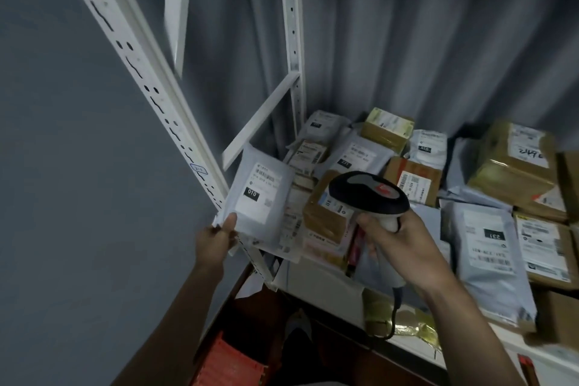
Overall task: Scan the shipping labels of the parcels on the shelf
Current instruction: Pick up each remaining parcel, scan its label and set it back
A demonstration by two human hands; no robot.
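Here, line by line:

Left grip: my left hand point(219, 240) pinches the lower corner of a grey mailer point(260, 194), thumb on its face, holding it up at the left end of the shelf point(326, 283), tilted toward me.
Mailer label: its white shipping label point(261, 189) faces me, with a barcode near the top and a black box reading 010.
Right grip: my right hand point(396, 240) is wrapped round the handle of a barcode scanner point(369, 194), its dark head just right of the held mailer.
Scanner cord: a dark cable point(395, 313) hangs from the handle past the shelf's front edge.
Parcels on the shelf: brown cartons and grey mailers lie crowded together, labels up; one taped carton point(326, 213) sits just below the scanner head, a grey mailer marked 231 point(488, 247) lies to my right.
Frame: the white slotted upright point(138, 69) runs beside the held mailer.
Backdrop: grey curtain point(423, 50) behind the shelf.
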